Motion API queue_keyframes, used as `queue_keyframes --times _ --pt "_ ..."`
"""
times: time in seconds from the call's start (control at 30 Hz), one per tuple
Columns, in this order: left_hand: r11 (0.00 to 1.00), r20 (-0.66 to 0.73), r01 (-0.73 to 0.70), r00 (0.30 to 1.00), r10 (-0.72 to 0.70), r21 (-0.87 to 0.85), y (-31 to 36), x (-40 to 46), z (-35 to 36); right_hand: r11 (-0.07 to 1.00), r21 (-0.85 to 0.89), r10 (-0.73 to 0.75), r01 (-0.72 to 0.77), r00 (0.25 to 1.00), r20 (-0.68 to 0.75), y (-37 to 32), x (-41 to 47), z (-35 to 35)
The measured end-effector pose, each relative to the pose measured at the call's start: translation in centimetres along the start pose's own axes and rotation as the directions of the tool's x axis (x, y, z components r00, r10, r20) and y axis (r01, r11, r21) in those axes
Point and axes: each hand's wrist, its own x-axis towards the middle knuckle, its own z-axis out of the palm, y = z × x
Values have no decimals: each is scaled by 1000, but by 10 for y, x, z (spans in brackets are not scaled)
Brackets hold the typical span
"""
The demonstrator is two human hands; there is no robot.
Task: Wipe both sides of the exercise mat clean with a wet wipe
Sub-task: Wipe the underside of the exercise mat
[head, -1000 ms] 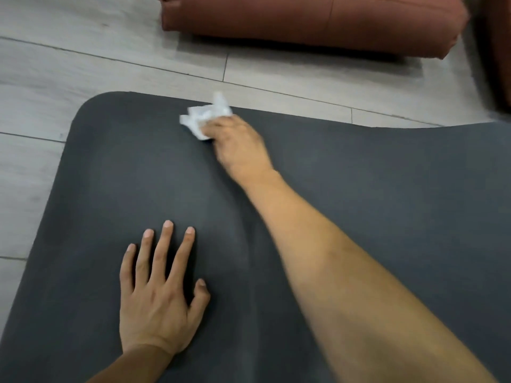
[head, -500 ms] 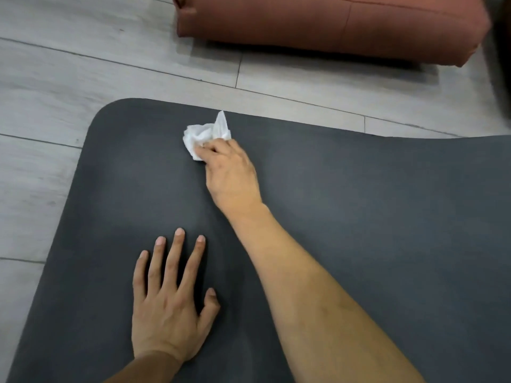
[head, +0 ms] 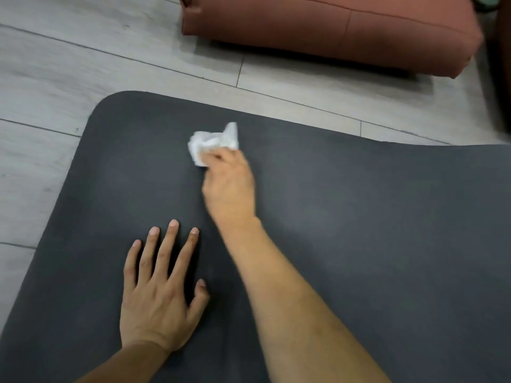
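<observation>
I am looking down at a dark grey exercise mat [head: 359, 230] spread flat on a pale wood-plank floor [head: 55, 78]. My right hand [head: 231, 186] reaches forward onto the mat, its fingers curled around a crumpled white wet wipe [head: 211, 146]. The wipe bunches out just beyond the fingertips and rests against the mat surface, not far from the mat's far edge. My left hand [head: 159, 297] lies palm down on the mat, nearer to me and to the left of the right forearm. Its fingers [head: 168, 250] are straight and spread apart, pressed flat on the mat and holding nothing, with the thumb angled out toward the right arm. Well beyond the fingertips of both hands, past the mat's far edge, a reddish-brown cushion [head: 331, 31] sits on the floor.
</observation>
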Motion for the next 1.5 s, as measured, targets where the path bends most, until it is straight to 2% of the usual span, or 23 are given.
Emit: queue_keyframes --times 0.07,0.13,0.2,0.3,0.37,0.43,0.5,0.53,0.57,0.6,0.63,0.67,0.7,0.77,0.83,0.9,0.97,1.2,1.4,1.5 --pt "1000 -6 -4 1000 4 14 1 0 0 992 -9 -122 124 987 109 -19 -3 8" --pt "1000 -8 2 1000 -2 13 1 1 0 991 -28 -131 133 989 64 9 -4 -2" --pt "1000 -18 6 1000 -6 17 1 1 1 995 -99 -27 23 999 -37 58 -14 -26" --pt "1000 -28 4 1000 -4 12 1 0 0 936 -223 240 -273 957 -166 133 -44 -82" --pt "1000 -35 5 999 -4 18 1 0 1 873 -228 389 -431 897 -208 155 -59 -107" --pt "1000 -33 6 999 -5 25 2 -1 2 848 -176 457 -500 858 -235 146 -53 -100" --pt "1000 -31 6 1000 -5 26 1 -2 1 923 -22 368 -384 899 -238 109 -35 -69" --pt "1000 -34 4 999 -3 31 1 -2 2 967 87 254 -241 947 -195 80 -29 -50" --pt "999 -40 -2 999 3 39 1 -2 3 994 56 105 -99 987 -120 48 -26 -29" --pt "999 -47 -7 999 9 45 1 -2 5 998 -50 -30 29 1000 -9 13 -29 -11" --pt "999 -58 -11 998 14 44 -1 -2 6 979 -108 -163 175 981 108 -18 -33 -1" --pt "999 -69 -14 997 17 37 -1 -2 7 958 -95 -244 270 943 228 -37 -37 2" --pt "999 -72 -19 997 22 33 -2 -2 7 955 -81 -253 286 926 279 -38 -39 2" --pt "999 -59 -18 998 21 40 -2 -3 5 979 -49 -188 199 969 163 -5 -38 -11" --pt "999 -60 -13 998 15 37 0 -2 4 994 -101 -29 31 999 26 59 -44 -35" --pt "999 -60 -8 998 10 31 1 -2 4 973 -146 168 -176 983 -67 125 -59 -70" --pt "1000 -60 -7 998 8 24 0 -2 3 950 -178 230 -257 960 -159 156 -74 -96" --pt "1000 -85 -15 996 17 26 0 -3 5 964 -58 241 -259 945 -222 167 -82 -90" --pt "997 -40 50 998 -48 52 9 -7 1 964 -109 213 -241 951 -225 167 -78 -93" --pt "993 37 81 996 -85 91 -4 -52 -4 959 -128 218 -251 949 -226 168 -78 -95"
